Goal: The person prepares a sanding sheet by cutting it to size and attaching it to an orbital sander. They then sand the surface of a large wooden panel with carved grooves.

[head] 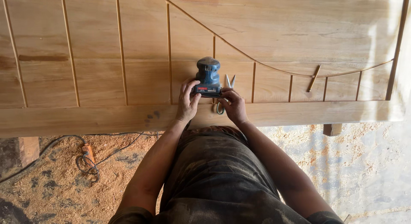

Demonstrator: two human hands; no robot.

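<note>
A blue hand-held electric sander (208, 75) rests on a large grooved wooden panel (107, 48). My left hand (187, 100) grips the sander's near left corner, fingers curled over its base. My right hand (233, 106) holds the near right corner of the base. A pair of scissors (225, 93) lies on the panel just right of the sander, partly under my right hand, blades pointing away from me.
A small wooden stick (314, 77) lies on the panel to the right. Below the panel's near edge the floor is covered in sawdust (51, 177), with a black cable and an orange plug block (88, 153) at the left. A wood block (332, 129) pokes out under the panel.
</note>
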